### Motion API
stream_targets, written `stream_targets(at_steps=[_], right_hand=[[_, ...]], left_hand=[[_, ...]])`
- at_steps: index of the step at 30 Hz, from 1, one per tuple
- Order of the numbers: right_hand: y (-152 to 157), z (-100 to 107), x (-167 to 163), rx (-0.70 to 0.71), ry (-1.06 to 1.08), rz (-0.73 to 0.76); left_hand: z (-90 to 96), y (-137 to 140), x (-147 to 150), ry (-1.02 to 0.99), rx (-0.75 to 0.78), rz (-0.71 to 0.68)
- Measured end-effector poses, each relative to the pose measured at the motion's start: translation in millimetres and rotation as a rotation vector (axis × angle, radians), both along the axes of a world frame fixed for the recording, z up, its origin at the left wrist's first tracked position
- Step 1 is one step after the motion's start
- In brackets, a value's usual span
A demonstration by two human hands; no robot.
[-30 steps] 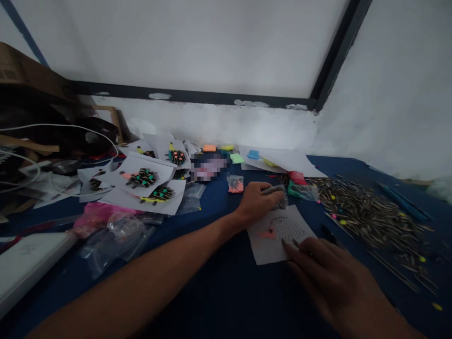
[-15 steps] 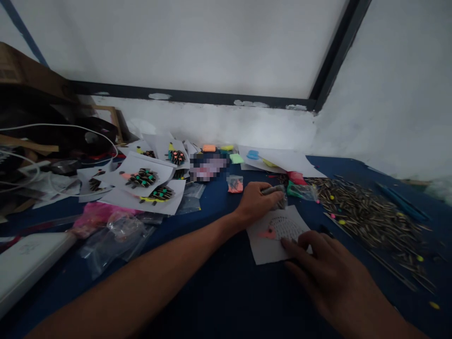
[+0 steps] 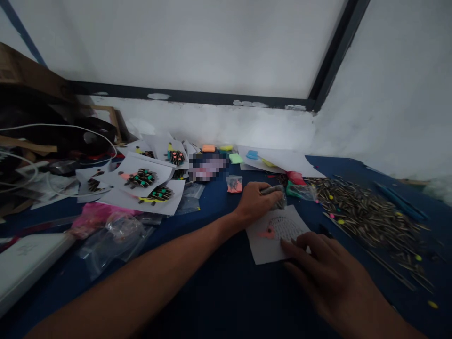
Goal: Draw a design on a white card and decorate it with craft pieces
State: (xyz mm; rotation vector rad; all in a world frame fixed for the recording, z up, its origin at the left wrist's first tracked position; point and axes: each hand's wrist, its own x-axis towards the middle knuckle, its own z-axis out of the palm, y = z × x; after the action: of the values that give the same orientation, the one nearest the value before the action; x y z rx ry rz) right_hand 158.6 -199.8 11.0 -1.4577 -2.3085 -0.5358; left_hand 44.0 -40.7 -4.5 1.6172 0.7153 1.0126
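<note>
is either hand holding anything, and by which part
The left hand lies over the left part of a small clear bag, grip unclear. The right hand is over the hedgehog drawing; any hold is hidden.

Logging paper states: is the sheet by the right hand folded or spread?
Spread: the sheet lies flat on the table, drawing up, no fold showing; the right hand hides one corner.

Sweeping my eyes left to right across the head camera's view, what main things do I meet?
White boxy object, pink plastic bag, sheets with spiky figures, small packet with orange-pink contents, left hand, paper with a drawing, right hand, heap of thin dark slivers.
</note>
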Motion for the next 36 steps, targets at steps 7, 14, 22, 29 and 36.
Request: stream_targets(at_steps=[7, 14, 22, 29, 36], right_hand=[[-2, 6, -1, 0.024, 0.006, 0.064], [-3, 6, 0, 0.009, 0.104, 0.065], [10, 8, 30, -0.004, 0.098, -0.206], [28, 13, 43, -0.091, -0.045, -0.227], [75, 19, 48, -0.265, -0.043, -0.246]], left_hand=[[1.9, -1, 0, -0.003, -0.027, 0.001], [1.9, -1, -1, -0.009, -0.025, -0.005], [1.9, 0, -1, 0.013, -0.031, 0.0], [6.6, -3, -2, -0.025, -0.089, -0.006], [11.1, -4, -6, -0.07, -0.127, -0.055]])
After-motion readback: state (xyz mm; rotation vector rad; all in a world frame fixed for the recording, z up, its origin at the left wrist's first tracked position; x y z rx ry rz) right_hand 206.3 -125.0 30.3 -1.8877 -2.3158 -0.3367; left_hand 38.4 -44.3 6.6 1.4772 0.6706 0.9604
